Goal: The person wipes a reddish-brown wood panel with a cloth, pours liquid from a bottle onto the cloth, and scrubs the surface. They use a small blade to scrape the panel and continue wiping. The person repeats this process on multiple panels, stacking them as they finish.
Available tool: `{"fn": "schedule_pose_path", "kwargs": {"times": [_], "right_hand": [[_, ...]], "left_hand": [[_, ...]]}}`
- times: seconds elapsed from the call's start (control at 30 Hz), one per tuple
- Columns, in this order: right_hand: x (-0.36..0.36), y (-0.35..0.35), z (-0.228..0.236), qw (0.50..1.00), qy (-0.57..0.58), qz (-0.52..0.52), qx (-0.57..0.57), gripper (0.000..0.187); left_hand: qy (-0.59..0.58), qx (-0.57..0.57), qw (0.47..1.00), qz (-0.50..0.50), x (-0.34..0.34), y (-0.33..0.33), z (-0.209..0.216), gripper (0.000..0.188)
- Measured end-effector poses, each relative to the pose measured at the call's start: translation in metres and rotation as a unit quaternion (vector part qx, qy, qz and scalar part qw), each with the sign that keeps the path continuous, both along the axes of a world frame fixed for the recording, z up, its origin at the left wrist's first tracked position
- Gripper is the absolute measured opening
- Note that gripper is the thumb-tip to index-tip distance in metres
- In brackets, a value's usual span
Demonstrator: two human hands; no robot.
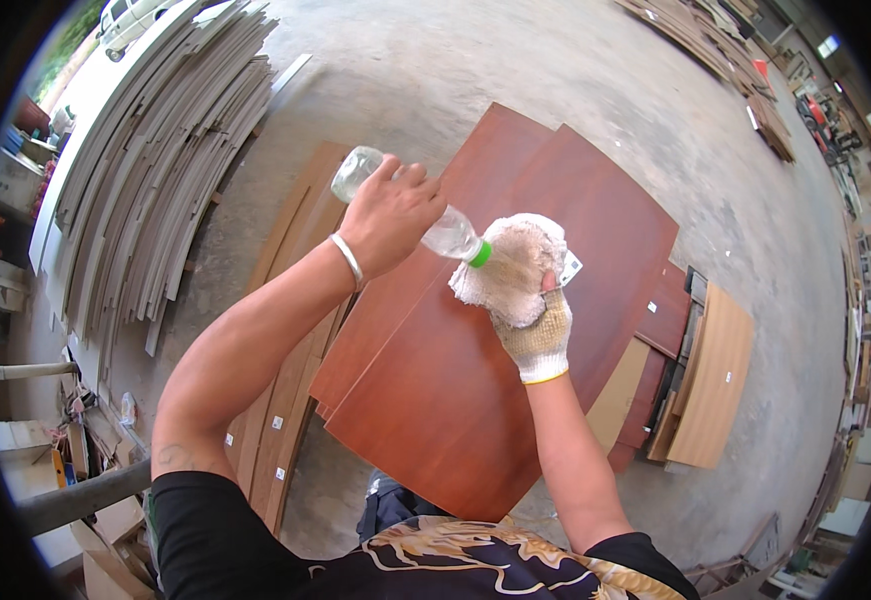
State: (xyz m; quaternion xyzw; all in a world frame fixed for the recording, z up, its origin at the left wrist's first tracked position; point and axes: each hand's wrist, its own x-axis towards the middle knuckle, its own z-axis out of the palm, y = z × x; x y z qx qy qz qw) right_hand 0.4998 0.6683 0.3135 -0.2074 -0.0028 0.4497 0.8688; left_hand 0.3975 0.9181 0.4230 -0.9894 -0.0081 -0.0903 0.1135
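Tipped over with its green cap pointing down to the right, a clear plastic bottle (449, 236) is gripped in my bare left hand (391, 213). The cap is right at the edge of a pale, fluffy cloth (515, 262) with a brownish soiled middle. My right hand (535, 335), in a knitted work glove with bare thumb tip showing, holds that cloth from beneath. Both hands are above reddish-brown wood panels (455, 400), stacked slightly offset. A small white label (570, 268) shows beside the cloth. Whether liquid leaves the bottle, I cannot make out.
Long grey boards (170, 130) form a tall stack at the left. Brown planks (285, 400) lie just left of the panels. On the right stand light wood boards (710, 380) and smaller red-brown pieces. More boards (695, 45) lie at the far right on the concrete floor (395, 60).
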Motion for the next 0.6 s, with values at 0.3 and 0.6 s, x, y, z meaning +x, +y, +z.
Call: {"fn": "schedule_pose_path", "kwargs": {"times": [0.3,0.6], "right_hand": [[-0.008,0.024,0.009,0.999,-0.034,0.036,-0.011,0.065],[0.026,-0.051,0.025,0.995,-0.017,-0.102,0.009,0.072]], "left_hand": [[-0.047,-0.063,0.995,0.064,-0.020,0.010,-0.012,0.019],[-0.145,-0.311,0.928,0.147,0.060,-0.035,-0.050,0.053]]}}
